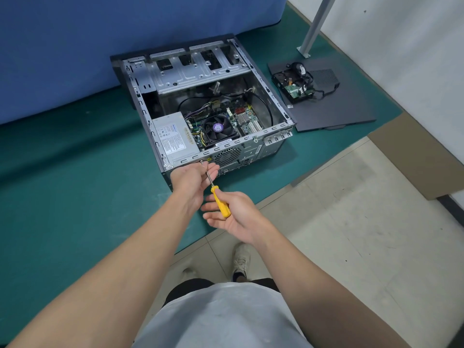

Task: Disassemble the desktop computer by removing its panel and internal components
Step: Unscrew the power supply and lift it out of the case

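Observation:
The open desktop case [266, 84] lies on its side on the green table mat, its power supply [173, 138], fan [218, 127] and motherboard [247, 119] exposed. A yellow-handled screwdriver [219, 202] points its tip at the case's rear edge near the power supply. My left hand [193, 178] is against the rear panel, fingers around the metal shaft near the tip. My right hand [234, 214] lies below it with the yellow handle across its palm and its fingers mostly straight. The removed dark side panel [346, 109] lies to the right, with a removed drive and cables [296, 84] on it.
A blue partition [75, 46] stands behind the case. A grey metal post [316, 26] rises at the back right. The green mat [62, 184] ends at a diagonal edge close to my body. A cardboard sheet [414, 159] lies beyond the right corner above the tiled floor.

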